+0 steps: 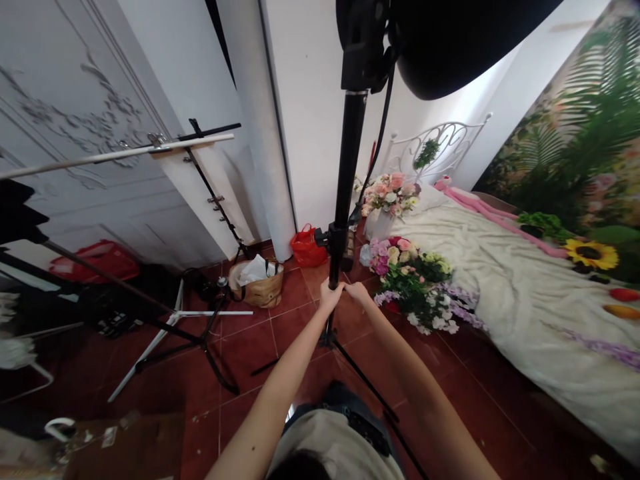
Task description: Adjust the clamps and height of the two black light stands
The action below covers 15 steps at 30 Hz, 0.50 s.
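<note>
A black light stand (349, 157) rises upright in front of me, with a large black lamp head (450, 47) at its top and a cable hanging alongside. My left hand (330, 295) is wrapped round the pole below a black clamp collar (337, 239). On the pole's right side, at the same height, my right hand (357, 291) has its fingers closed against the stand; the exact part they pinch is hidden. The stand's legs (367, 377) spread over the floor near my feet.
At right, a bed (500, 267) carries a sunflower (591, 254); bouquets (415, 283) stand beside it. A red bag (309, 247) and woven basket (263, 287) sit ahead. More stands (200, 340) crowd the left, with a cardboard piece (130, 447) at lower left.
</note>
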Tool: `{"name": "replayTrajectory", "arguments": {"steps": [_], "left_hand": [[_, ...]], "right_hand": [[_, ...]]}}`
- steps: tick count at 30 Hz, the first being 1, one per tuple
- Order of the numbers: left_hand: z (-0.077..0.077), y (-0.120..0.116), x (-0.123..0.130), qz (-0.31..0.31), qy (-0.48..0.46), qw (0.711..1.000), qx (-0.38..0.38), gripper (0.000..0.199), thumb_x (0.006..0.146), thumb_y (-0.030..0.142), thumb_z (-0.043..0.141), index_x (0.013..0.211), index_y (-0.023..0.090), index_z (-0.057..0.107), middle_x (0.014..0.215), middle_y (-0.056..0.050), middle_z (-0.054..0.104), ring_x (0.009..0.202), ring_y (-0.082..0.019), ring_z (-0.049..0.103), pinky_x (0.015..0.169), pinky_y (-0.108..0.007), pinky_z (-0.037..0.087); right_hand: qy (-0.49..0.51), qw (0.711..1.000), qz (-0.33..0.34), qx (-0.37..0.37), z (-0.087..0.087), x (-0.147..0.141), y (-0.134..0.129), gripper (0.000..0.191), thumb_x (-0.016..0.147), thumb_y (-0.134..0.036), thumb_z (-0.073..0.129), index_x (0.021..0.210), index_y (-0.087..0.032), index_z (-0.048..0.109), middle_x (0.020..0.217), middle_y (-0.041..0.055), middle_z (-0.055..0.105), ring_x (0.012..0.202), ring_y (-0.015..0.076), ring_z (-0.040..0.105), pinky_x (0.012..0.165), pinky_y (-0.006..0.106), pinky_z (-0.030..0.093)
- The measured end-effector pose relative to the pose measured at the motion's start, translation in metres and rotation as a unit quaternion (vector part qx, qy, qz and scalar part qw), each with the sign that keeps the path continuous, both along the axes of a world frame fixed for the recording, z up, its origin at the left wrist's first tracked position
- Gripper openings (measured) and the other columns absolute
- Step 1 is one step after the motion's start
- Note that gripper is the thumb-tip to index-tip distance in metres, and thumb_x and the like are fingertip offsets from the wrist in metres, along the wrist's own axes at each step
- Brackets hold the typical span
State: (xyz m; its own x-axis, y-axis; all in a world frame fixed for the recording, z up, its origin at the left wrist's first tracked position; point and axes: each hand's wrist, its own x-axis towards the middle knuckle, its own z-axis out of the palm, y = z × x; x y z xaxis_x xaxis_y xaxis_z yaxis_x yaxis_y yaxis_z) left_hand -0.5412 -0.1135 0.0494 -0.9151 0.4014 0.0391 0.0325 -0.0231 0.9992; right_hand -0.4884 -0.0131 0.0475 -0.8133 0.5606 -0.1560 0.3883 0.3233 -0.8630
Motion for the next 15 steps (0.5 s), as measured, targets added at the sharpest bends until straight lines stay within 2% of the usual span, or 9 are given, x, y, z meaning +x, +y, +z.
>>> {"name": "replayTrajectory", "arguments": {"steps": [2, 4, 8, 12, 15], "left_hand": [[-0.002, -0.001, -0.001, 0.002, 0.0, 1.0, 0.001, 0.015, 0.059, 0.025, 0.066, 0.062, 0.016, 0.055, 0.061, 0.001, 0.055, 0.058, -0.011, 0.051, 0.056, -0.021, 0.041], [-0.006, -0.001, -0.002, 0.006, 0.005, 1.0, 0.003, 0.015, 0.059, 0.024, 0.067, 0.064, 0.016, 0.056, 0.064, 0.0, 0.056, 0.06, -0.011, 0.053, 0.059, -0.021, 0.042], [-0.012, -0.002, -0.005, -0.005, 0.022, 1.0, 0.004, 0.015, 0.061, 0.026, 0.067, 0.064, 0.016, 0.056, 0.066, -0.001, 0.057, 0.063, -0.012, 0.054, 0.061, -0.022, 0.043], [-0.012, -0.003, -0.006, -0.011, 0.025, 1.0, -0.003, 0.015, 0.062, 0.026, 0.066, 0.063, 0.016, 0.056, 0.065, -0.001, 0.057, 0.062, -0.012, 0.054, 0.061, -0.023, 0.042], [-0.008, -0.004, -0.005, -0.01, 0.02, 1.0, -0.014, 0.014, 0.062, 0.026, 0.066, 0.061, 0.016, 0.056, 0.064, -0.001, 0.057, 0.063, -0.012, 0.054, 0.062, -0.023, 0.042]], "right_hand": [[0.015, 1.0, -0.013, -0.004, -0.006, 0.005, -0.002, 0.032, 0.085, -0.037, 0.055, 0.103, -0.011, 0.059, 0.102, 0.0079, 0.063, 0.092, 0.0227, 0.061, 0.076, 0.032, 0.05], [0.076, 0.997, -0.011, -0.015, -0.015, 0.012, -0.004, 0.031, 0.085, -0.036, 0.052, 0.104, -0.013, 0.057, 0.101, 0.0089, 0.065, 0.091, 0.0199, 0.062, 0.077, 0.03, 0.05], [0.192, 0.98, 0.047, -0.025, -0.032, 0.028, -0.002, 0.033, 0.085, -0.041, 0.047, 0.106, -0.018, 0.056, 0.105, 0.0096, 0.065, 0.095, 0.0181, 0.062, 0.085, 0.032, 0.049], [0.204, 0.975, 0.09, -0.012, -0.039, 0.037, 0.005, 0.038, 0.085, -0.042, 0.047, 0.114, -0.019, 0.055, 0.114, 0.011, 0.061, 0.102, 0.0195, 0.059, 0.092, 0.036, 0.045], [0.201, 0.974, 0.098, -0.034, -0.041, 0.038, 0.007, 0.041, 0.085, -0.044, 0.048, 0.117, -0.019, 0.054, 0.118, 0.0114, 0.059, 0.106, 0.0203, 0.058, 0.093, 0.036, 0.046]]}}
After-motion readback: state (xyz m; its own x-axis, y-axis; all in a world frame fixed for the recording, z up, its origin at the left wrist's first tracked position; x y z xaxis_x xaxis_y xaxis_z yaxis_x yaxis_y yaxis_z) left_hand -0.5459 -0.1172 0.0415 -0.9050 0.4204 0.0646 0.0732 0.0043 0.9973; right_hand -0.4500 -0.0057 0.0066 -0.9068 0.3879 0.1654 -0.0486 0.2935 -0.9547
